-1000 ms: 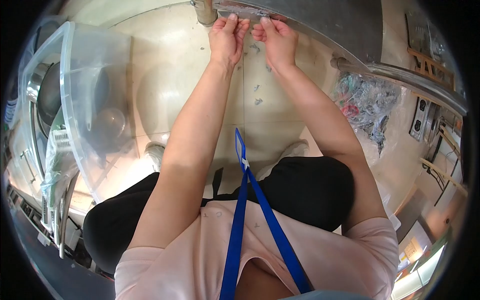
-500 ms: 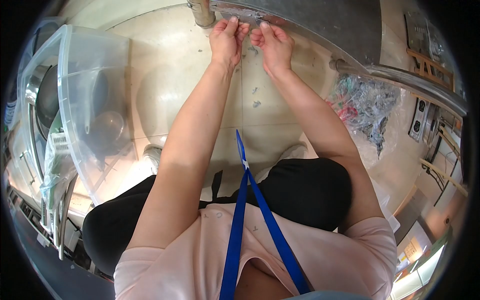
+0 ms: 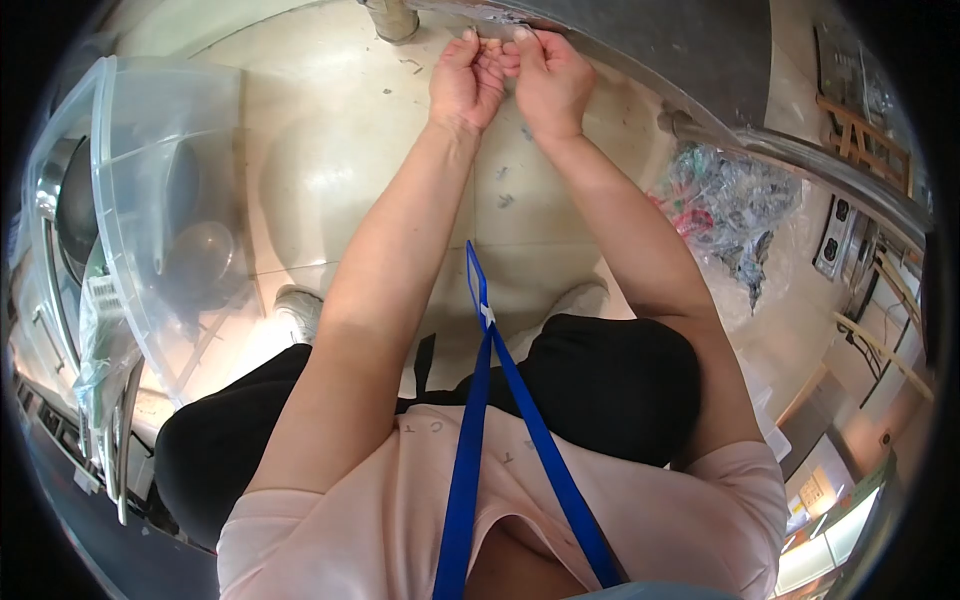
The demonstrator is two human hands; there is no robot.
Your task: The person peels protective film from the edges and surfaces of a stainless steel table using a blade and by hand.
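Both hands are at the top centre, close against the near edge of a dark panel (image 3: 680,70). My left hand (image 3: 467,82) has its fingers curled and thumb raised, pinching something thin and greyish that I cannot make out. Beside it, my right hand (image 3: 552,82) is closed, thumb against its fingers, on the same small greyish piece or one like it. The fingertips of the two hands nearly touch. Ragged grey residue (image 3: 487,12) shows along the panel's edge just above them. Small grey scraps (image 3: 505,201) lie on the tiled floor below the hands.
A clear plastic bin (image 3: 105,190) with pans stands at the left. On the right lies a clear bag of grey scraps (image 3: 740,205), under a metal rail (image 3: 830,160). A metal leg (image 3: 392,22) stands left of the hands. A blue lanyard (image 3: 470,440) hangs in front.
My hands have come closer together, and the right hand has turned and closed more. The view has shifted slightly, with the bin and metal leg further left.
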